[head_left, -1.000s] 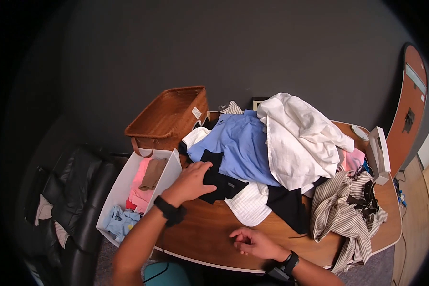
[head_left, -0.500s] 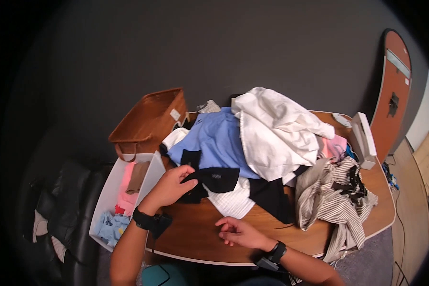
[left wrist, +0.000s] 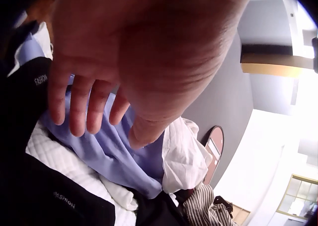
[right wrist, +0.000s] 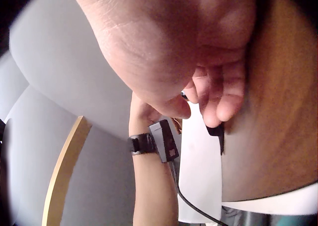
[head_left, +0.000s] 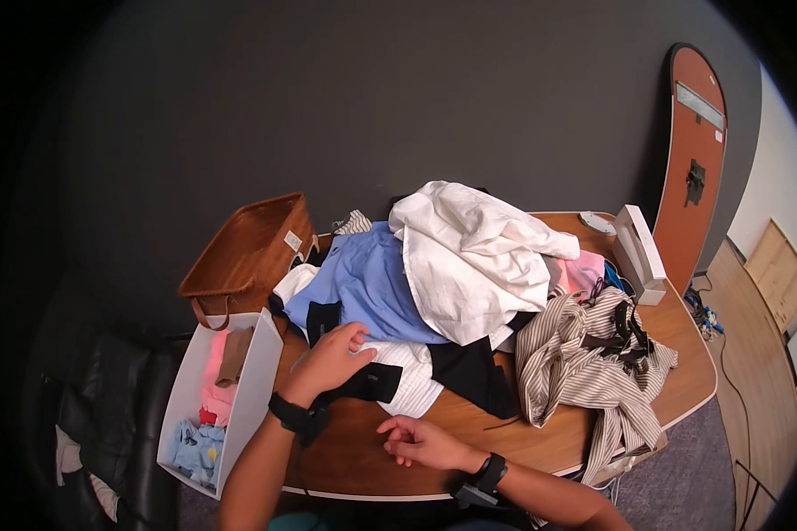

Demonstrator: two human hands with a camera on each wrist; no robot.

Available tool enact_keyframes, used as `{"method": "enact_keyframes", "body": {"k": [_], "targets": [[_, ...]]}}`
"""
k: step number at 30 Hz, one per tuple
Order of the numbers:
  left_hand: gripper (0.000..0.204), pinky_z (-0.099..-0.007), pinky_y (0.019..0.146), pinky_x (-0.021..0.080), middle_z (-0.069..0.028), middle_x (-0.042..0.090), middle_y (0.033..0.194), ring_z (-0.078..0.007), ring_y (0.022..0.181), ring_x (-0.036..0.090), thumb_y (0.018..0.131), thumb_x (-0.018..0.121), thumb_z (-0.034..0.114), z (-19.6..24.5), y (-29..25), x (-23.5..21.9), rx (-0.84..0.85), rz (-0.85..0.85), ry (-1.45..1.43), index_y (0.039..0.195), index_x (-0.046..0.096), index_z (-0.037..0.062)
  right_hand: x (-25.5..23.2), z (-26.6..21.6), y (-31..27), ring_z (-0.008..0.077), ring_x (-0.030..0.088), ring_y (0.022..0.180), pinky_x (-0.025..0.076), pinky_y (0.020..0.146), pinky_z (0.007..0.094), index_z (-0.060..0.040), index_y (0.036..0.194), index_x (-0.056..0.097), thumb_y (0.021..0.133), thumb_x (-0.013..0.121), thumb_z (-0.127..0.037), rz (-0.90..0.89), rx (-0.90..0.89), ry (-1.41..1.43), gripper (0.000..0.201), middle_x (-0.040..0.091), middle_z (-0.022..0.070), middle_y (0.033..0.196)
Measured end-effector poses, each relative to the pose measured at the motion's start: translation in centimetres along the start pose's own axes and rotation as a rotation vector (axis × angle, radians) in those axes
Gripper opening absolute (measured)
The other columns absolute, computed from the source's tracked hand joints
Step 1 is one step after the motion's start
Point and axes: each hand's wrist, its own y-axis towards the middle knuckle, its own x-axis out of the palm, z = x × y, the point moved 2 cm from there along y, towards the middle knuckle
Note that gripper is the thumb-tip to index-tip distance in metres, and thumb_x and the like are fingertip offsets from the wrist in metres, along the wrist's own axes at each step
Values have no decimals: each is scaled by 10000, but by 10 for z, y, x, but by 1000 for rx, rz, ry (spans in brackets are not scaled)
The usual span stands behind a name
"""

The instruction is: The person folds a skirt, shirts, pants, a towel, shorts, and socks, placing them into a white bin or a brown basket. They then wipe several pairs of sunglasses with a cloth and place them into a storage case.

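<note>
The left hand (head_left: pixel 332 361) hangs loosely spread, palm down, its fingers slightly apart and pinching nothing that shows. Right under it and just to its right lies the black garment (head_left: pixel 372 383), with a further black piece reaching out past the knuckles; whether the fingers touch it, I cannot tell. The garment looks light, soft and limp, unlikely to slip or break but ready to sag or fold over itself. The lettered end, near the thumb, seems the best place to take hold, pinched by its edge so that the white textured cloth (head_left: pixel 419 372) beneath does not come along.

Nearer the body, the right hand (head_left: pixel 425 444) is loosely curled over the table (head_left: pixel 350 465), with nothing in its fingers.

Beyond the left hand spreads the blue shirt (head_left: pixel 354 283), and past it, to the right, the bulky white shirt (head_left: pixel 478 265). The striped garment (head_left: pixel 584 354) lies well to the right; the white box (head_left: pixel 255 376) stands just left of the left forearm, with the brown basket (head_left: pixel 248 239) farther out.

The left wrist view shows the underside of the fingers and two lines of "FASHION" lettering, too small to read from the head. Only the head view takes in the box's contents.
</note>
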Motion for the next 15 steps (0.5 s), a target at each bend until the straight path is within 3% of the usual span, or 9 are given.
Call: {"method": "enact_keyframes", "body": {"k": [4,6,7,9,11,13,15], "targets": [[428,-335,772,510,-142,635,979,-215,849,611,845,716,237,14,15,12,33,-5,-51,1148,557,-19,-1,2,2,72,568,706,481,600,220,-21,1241,476,951,564,-93,-1,15,20,312,577,21,866],[404,-295,785,497,-97,630,985,-144,888,591,861,717,214,32,26,17,-71,-61,-205,1156,562,-15,-2,3,2,68,569,723,481,620,217,-30,1247,481,956,561,-92,-10,15,14,308,578,17,890],[404,-295,785,497,-97,630,985,-144,888,591,861,717,214,37,36,23,-58,-66,-206,1156,562,-15,-2,4,3,64,571,739,481,641,214,-39,1253,485,961,558,-92,-29,20,10,305,580,14,913],[403,-280,771,497,-92,639,993,-128,878,592,885,699,225,47,55,35,39,80,-373,1159,556,-33,-3,4,3,60,571,736,479,637,208,-46,1250,495,962,560,-101,-21,7,18,300,580,8,912],[382,-277,765,500,-73,646,1002,-121,862,597,903,678,232,61,76,41,101,83,-476,1175,569,-14,-5,4,4,58,573,740,477,637,205,-53,1251,499,961,560,-101,-67,15,35,300,580,2,918],[380,-251,700,492,-55,652,930,-99,791,591,884,698,257,69,93,44,-94,52,-699,1124,586,-15,-7,7,5,56,575,744,476,639,203,-55,1251,501,960,559,-104,-71,0,40,301,581,-1,929],[318,-221,702,475,-33,663,927,-72,803,591,920,657,238,75,103,35,-151,64,-650,1118,600,-4,-9,6,5,56,576,746,477,642,204,-55,1256,496,960,557,-115,-107,38,74,308,582,-1,946]]}}
